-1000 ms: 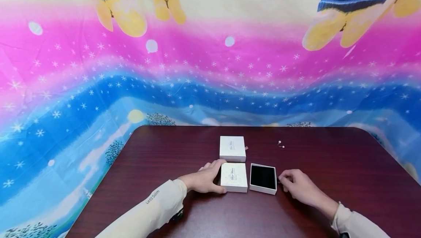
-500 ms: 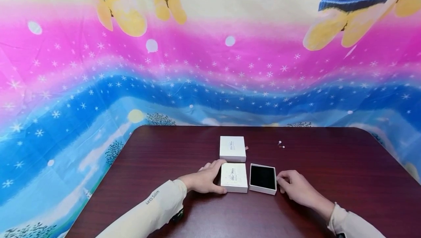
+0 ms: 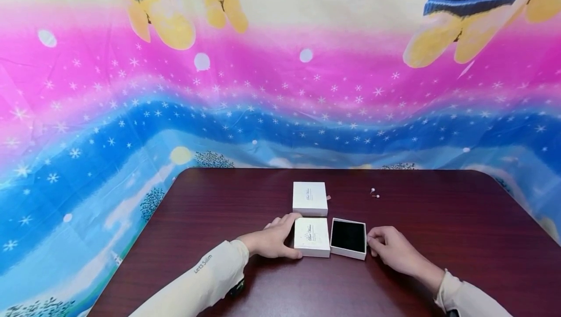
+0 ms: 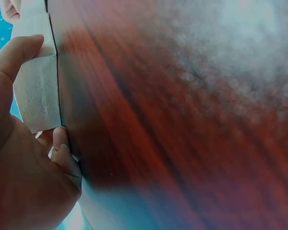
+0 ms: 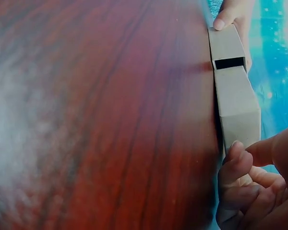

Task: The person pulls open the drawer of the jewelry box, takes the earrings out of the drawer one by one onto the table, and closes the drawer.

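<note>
On the table stands a white box sleeve with dark print on top. My left hand grips its left end, thumb along the near side and other fingers at the far side. Just right of the sleeve lies the white box drawer with a black lining, slightly turned. A narrow dark gap parts drawer and sleeve in the right wrist view. My right hand, fingers curled, has its thumb and forefinger together at the drawer's right end; the fingertips partly hide that contact.
Behind the sleeve stands another white printed box, with a small tab on its right side. Two small white-headed earring-like pieces lie farther back on the right of the dark red table. A printed cloth hangs behind the table.
My right hand has moved slightly left, and the drawer has shifted left toward the sleeve, narrowing the gap. My left hand and the sleeve have stayed put.
</note>
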Motion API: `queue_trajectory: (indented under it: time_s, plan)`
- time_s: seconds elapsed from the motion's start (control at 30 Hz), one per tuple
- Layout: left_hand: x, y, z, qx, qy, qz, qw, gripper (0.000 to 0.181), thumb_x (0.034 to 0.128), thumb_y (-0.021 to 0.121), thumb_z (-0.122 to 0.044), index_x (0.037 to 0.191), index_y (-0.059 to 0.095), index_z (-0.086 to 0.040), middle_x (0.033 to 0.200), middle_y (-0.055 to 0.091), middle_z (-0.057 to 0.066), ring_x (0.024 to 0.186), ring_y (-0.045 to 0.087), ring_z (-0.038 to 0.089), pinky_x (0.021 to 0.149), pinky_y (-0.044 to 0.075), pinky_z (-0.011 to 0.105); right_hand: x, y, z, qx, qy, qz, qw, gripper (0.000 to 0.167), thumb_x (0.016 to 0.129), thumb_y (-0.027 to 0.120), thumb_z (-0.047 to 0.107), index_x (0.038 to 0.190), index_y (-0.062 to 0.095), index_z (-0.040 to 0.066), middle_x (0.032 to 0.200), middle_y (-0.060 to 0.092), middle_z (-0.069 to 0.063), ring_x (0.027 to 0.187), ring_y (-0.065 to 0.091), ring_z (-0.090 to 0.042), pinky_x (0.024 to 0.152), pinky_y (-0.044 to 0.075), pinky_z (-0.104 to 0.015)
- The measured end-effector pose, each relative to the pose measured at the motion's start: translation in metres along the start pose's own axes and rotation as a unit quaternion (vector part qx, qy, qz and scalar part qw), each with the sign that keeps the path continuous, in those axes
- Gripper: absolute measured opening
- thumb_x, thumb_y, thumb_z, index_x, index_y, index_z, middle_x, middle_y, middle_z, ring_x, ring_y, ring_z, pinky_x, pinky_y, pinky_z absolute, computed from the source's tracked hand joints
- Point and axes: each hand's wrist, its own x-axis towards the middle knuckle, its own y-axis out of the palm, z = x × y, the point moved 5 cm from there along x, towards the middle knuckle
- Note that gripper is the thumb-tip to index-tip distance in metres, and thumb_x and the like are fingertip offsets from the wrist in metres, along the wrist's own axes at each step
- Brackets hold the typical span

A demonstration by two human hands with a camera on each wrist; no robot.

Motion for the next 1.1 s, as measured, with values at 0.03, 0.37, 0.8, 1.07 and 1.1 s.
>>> queue_trajectory:
  time_s: [0.03,0.37,0.8,1.07,1.1]
  plan:
    - [0.0000,0.0000,0.0001,0.001,0.000,0.000,1.0000,0.090,0.0832,0.079,-0.045,0.151,0.027,-0.020,0.143,0.046,0.001,0.124,0.041,0.018,0.109,0.033,0.042,0.0001,0.0002,-0.0001,0.005,0.001,0.002,1.0000,0.019,0.101,0.051,0.004,0.085,0.061,0.002,0.065,0.056,0.000,0.044,0.040,-0.001,0.042,0.038,-0.020]
    - [-0.0005,-0.0001,0.0001,-0.002,-0.002,0.001,1.0000,0.090,0.0834,0.079,-0.045,0.152,0.026,-0.020,0.144,0.045,0.000,0.124,0.041,0.018,0.110,0.032,0.045,0.0005,0.0014,0.0011,0.040,-0.005,0.024,0.9989,0.019,0.103,0.046,0.004,0.087,0.055,-0.001,0.068,0.054,-0.001,0.043,0.036,-0.001,0.041,0.034,-0.018]
    - [-0.0012,-0.0024,-0.0025,-0.002,0.001,0.005,1.0000,0.090,0.0842,0.078,-0.043,0.153,0.025,-0.018,0.146,0.045,0.002,0.126,0.041,0.020,0.112,0.032,0.047,0.0017,0.0015,0.0049,0.049,-0.034,0.030,0.9978,0.020,0.105,0.046,0.005,0.087,0.053,-0.001,0.069,0.053,-0.001,0.044,0.037,-0.001,0.041,0.037,-0.022]
    - [-0.0020,-0.0023,-0.0027,-0.001,-0.001,0.009,1.0000,0.091,0.0843,0.079,-0.043,0.153,0.025,-0.020,0.147,0.044,0.002,0.129,0.041,0.021,0.114,0.031,0.050,0.0021,0.0049,0.0063,0.071,-0.050,0.041,0.9954,0.021,0.105,0.046,0.006,0.087,0.052,-0.002,0.070,0.053,-0.006,0.045,0.039,-0.001,0.041,0.038,-0.022]
    - [-0.0021,-0.0023,-0.0029,-0.001,0.000,0.009,1.0000,0.090,0.0842,0.079,-0.042,0.153,0.025,-0.020,0.147,0.045,0.002,0.129,0.041,0.020,0.114,0.032,0.049,0.0021,0.0055,0.0059,0.072,-0.050,0.042,0.9953,0.021,0.105,0.046,0.006,0.087,0.052,-0.002,0.070,0.053,-0.006,0.045,0.039,-0.001,0.041,0.038,-0.022]
